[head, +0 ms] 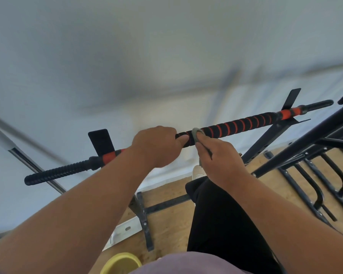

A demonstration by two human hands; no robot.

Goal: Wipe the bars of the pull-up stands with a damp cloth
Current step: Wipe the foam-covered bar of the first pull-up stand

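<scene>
The left hand (156, 147) is clenched around the long black foam-wrapped pull-up bar with orange spiral stripes (240, 124), while just beside it the right hand (218, 157) grips a small grey damp cloth (196, 133) against the bar's middle. Judging by this, both outer stretches and the black metal neighbouring stand (305, 155), right of the bar, remain unwiped. A yellow round bucket (120, 263) sits on the floor below the bar; nothing blocks the wiping.

light: soft, even | wall (127, 46) blurred | edges bowed, wide-angle

Hands (186, 151), cloth (196, 134) on bar (246, 123)
</scene>
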